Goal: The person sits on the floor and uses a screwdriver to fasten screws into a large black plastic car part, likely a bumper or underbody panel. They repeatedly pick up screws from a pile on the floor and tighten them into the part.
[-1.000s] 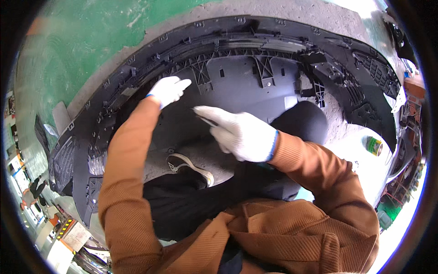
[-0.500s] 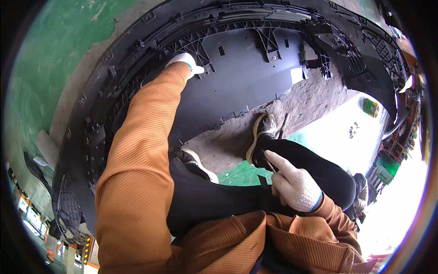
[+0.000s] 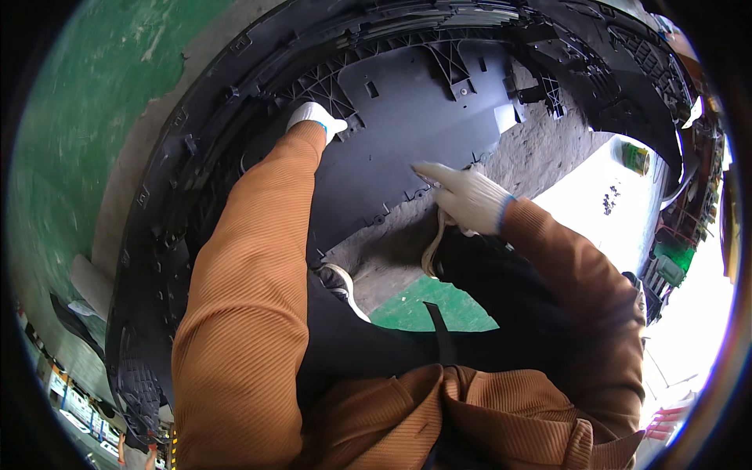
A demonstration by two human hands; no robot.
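1. A large black plastic car bumper cover (image 3: 235,149) lies inner side up on the floor, curving in a wide arc around the person from lower left, across the top, to the upper right.
2. The left hand (image 3: 315,119), in a white knit glove, rests on the ribbed lattice of the bumper's inner wall, just beside the upper left corner of the flat centre panel (image 3: 407,125). Its fingers are mostly hidden behind the orange sleeve, so I cannot tell how far they are spread.
3. The right hand (image 3: 464,200), also gloved, sits at the lower right edge of that flat panel. Its fingers lie together and stretched out toward the panel's notched edge, holding nothing.
4. Below the panel's lower edge, bare grey concrete floor (image 3: 548,157) shows, then a patch of green painted floor (image 3: 427,309) between the person's dark trouser legs.
5. A light-soled shoe (image 3: 338,280) stands near the panel's lower left edge.
6. A small green can (image 3: 636,157) stands on the floor well apart, inside the bumper's right end.
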